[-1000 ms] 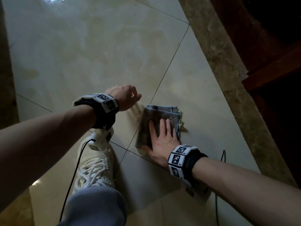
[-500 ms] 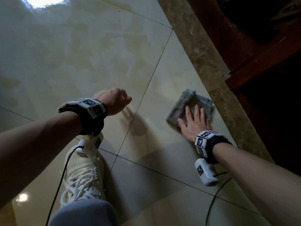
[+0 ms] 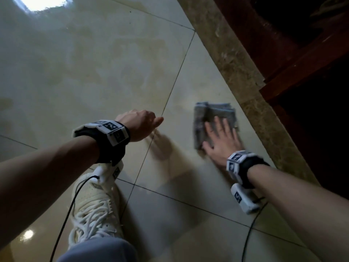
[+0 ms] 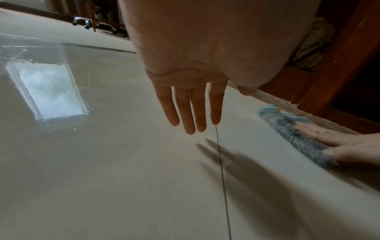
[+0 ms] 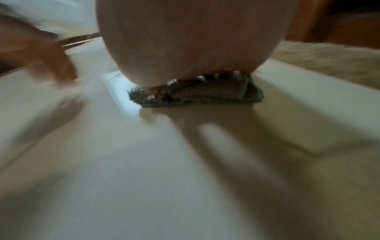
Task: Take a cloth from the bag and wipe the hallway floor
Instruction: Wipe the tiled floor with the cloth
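Observation:
A folded grey-blue cloth (image 3: 211,114) lies flat on the glossy cream tile floor (image 3: 94,72), just left of the brown marble strip. My right hand (image 3: 221,138) presses on it with straight, spread fingers; the cloth (image 5: 205,95) shows under the palm in the right wrist view, which is blurred. My left hand (image 3: 139,123) hovers above the floor beside a grout line, holding nothing. Its fingers (image 4: 195,110) hang straight and together, with the cloth (image 4: 287,129) off to their right. No bag is in view.
A brown marble border strip (image 3: 245,76) runs diagonally along the right, with dark wooden woodwork (image 3: 302,59) beyond it. My white sneaker (image 3: 94,208) and a black cable (image 3: 64,214) lie at the lower left. Open tile stretches to the far left.
My right hand swept the cloth rightward from the central grout line to the marble strip, then slightly back left. The left hand stayed hovering in the same spot.

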{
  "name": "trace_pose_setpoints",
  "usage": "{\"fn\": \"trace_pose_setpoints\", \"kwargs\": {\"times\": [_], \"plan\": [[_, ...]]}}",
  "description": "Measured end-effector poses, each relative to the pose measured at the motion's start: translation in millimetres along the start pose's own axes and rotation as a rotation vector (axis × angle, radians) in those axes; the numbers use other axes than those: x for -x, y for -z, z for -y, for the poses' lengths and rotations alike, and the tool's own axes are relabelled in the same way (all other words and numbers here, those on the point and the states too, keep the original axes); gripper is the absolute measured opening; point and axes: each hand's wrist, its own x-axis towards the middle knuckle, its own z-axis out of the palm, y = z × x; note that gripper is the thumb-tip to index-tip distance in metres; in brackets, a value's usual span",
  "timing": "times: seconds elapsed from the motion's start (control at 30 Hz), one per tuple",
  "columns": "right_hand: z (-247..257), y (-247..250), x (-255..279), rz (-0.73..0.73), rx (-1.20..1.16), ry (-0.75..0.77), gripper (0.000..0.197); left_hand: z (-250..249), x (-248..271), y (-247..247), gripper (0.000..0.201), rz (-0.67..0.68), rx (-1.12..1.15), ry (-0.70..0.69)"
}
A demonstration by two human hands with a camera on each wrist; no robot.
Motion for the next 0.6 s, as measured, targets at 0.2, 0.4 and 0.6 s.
{"fn": "trace_pose_setpoints", "kwargs": {"times": [0.2,0.4,0.6], "plan": [[4.6,16.3,-22.6,0.070,-0.301,-0.332,0.073,14.1,-2.3,4.8,0.060,-0.061,0.061,0.040],[77.5,-4.5,18.3,0.127,0.075,0.439,0.079,15.6,-4.2,7.9,0.064,-0.062,0.073,0.018],[20.8,-1.8,-0.5,0.087,0.096,0.247,0.079,22.3,-1.7,2.6,0.074,-0.051,0.085,0.027]]}}
